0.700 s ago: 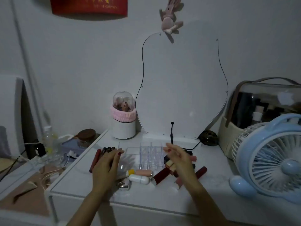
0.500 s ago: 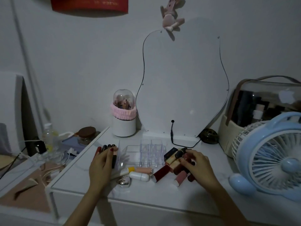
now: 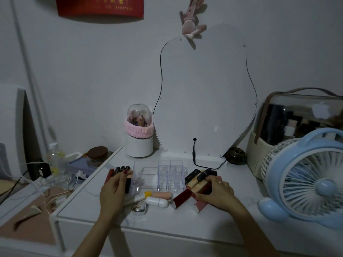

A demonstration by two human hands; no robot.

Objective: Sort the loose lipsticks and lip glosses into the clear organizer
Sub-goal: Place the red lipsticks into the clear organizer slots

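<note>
Where the white, smooth tabletop (image 3: 232, 204) meets the wall, a clear plastic organizer (image 3: 167, 175) of square upright cells sits at centre, its cells bare as far as I can tell.

Head view. At 9 o'clock of the organizer, the left hand (image 3: 113, 191) curls loosely over a fan of slim dark tubes (image 3: 120, 168); fingers close together, red-nailed tips touching a black tube. At 3 o'clock, the right hand (image 3: 219, 191) lies over a heap of lipsticks (image 3: 198, 179), black, gold and dark red cylinders; fingers bent and pressed on the pile, grip itself hidden. At 6 o'clock lie a peach tube (image 3: 161, 194), a white capsule-shaped case (image 3: 156, 201) and a dark red tube (image 3: 181, 198). Further toward 3 o'clock stands a pale blue round fan (image 3: 306, 180). Red banner (image 3: 100, 6) at 11 o'clock: gold writing, unreadable.
</note>
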